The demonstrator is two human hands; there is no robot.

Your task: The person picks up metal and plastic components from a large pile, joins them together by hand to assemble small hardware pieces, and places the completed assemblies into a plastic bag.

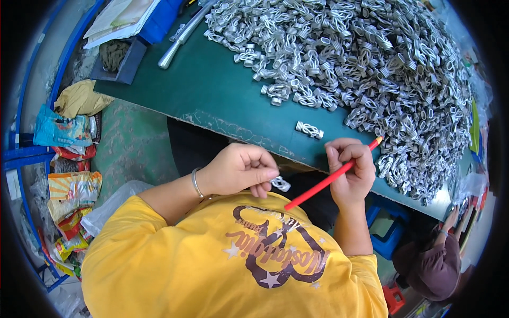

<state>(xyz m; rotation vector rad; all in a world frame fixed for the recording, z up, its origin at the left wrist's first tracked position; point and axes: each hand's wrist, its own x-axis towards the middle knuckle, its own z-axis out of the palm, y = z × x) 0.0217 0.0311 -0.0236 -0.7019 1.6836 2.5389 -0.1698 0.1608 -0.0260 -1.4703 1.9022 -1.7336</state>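
Observation:
My left hand (pixel 243 170), with a bracelet at its wrist, has its fingers closed on a small silvery metal fitting (pixel 280 184), held off the table edge just above my lap. The fitting shows a looped, twisted-wire end; its other end is hidden by my fingers. In my right hand (pixel 351 170) a long red pencil (pixel 318 189) is gripped slantwise, its pale tip up at the right. One loose metal fitting (pixel 309 130), with ribbed ends and a braided middle, lies on the green table (pixel 212 106) between my hands and the heap.
A big heap of like fittings (pixel 371 63) covers the table's far and right side. A metal-bladed tool (pixel 177 47) lies at the far left, near a grey bin (pixel 122 66) and papers (pixel 119 18). Bags (pixel 63 127) stand on the left; a person (pixel 432 262) works at right.

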